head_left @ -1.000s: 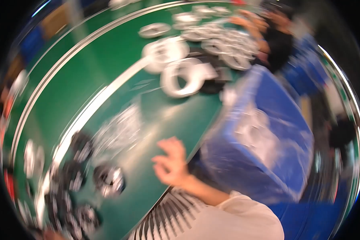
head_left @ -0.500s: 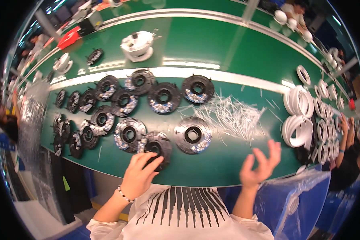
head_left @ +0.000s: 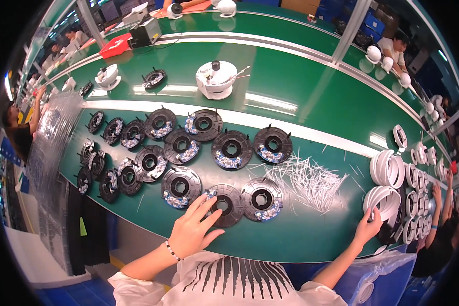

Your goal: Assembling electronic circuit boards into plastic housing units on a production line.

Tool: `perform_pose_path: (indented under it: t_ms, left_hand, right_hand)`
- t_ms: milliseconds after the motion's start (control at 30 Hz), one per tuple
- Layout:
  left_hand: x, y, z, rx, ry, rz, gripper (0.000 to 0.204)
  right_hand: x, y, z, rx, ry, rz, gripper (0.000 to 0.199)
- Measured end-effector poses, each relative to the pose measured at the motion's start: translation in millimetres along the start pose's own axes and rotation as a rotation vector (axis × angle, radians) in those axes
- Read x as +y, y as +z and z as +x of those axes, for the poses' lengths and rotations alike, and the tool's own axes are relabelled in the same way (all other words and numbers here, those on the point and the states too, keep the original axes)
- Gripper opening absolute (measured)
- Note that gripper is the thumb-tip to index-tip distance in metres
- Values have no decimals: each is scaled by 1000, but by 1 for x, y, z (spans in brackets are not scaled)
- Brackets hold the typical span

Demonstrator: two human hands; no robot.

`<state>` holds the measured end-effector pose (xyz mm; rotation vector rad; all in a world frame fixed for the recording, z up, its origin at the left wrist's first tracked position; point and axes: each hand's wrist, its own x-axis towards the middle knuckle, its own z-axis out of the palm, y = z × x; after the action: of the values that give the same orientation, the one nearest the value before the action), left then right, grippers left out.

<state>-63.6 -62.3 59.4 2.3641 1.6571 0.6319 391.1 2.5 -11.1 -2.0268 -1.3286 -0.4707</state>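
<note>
My left hand (head_left: 193, 232), with a beaded bracelet at the wrist, is open, its fingers stretched over the edge of a round black disc (head_left: 228, 206) near the table's front edge. Beside that disc, to its right, lies another black disc (head_left: 262, 200) with a curved blue-and-silver circuit board. My right hand (head_left: 368, 228) has its fingers and thumb closed on the rim of a white ring (head_left: 383, 198) in the nearer pile at the right. A second pile of white rings (head_left: 387, 168) stands just behind it.
Several black discs (head_left: 181, 186) cover the table's left half. Loose thin white strips (head_left: 316, 186) lie right of centre. A white domed device (head_left: 217, 79) stands on the moving-belt-like green surface beyond the white rail (head_left: 316, 133). Clear plastic wrap (head_left: 51, 143) hangs at far left; more rings (head_left: 418, 201) stand right.
My right hand has moved right and down from mid-air and closed on a white ring. My left hand has opened out more over the black disc. The whole view has shifted.
</note>
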Motion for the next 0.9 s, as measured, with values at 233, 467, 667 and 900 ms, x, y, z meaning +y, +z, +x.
perform_pose_path:
  t_ms: [233, 467, 667, 900]
  left_hand:
    - [-13, -12, 3, 72, 27, -70, 35]
    - [-24, -14, 7, 134, 159, -85, 27]
    - [-37, -30, 15, 151, 239, -58, 27]
    - [-26, -19, 47, 104, 402, -123, 28]
  right_hand:
    - [-9, 1, 17, 169, -161, -25, 10]
    - [-59, -57, 16, 329, -182, -105, 8]
    - [-119, -108, -48, 34, -264, 21, 11]
    - [-129, -103, -116, -364, -227, 88, 12]
